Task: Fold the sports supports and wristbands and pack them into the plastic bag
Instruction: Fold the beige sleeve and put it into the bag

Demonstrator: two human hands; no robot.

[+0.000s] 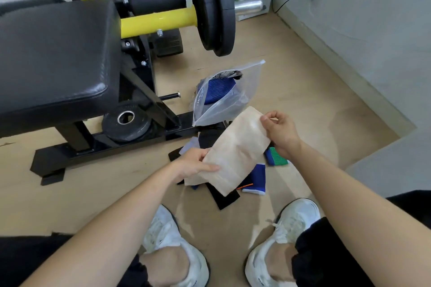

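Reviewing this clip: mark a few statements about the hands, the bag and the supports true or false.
1. The left hand and right hand both hold the beige support. True.
2. The plastic bag is empty. False: a blue support shows inside it.
3. A green-and-blue wristband lies on the floor by the right hand. True.
4. The beige support lies flat on the bench. False: both hands hold it up, off the floor.

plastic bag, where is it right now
In the head view the plastic bag lies on the floor near centre, right of the bench frame, just beyond the beige support held by the left hand and right hand; a blue support sits inside.
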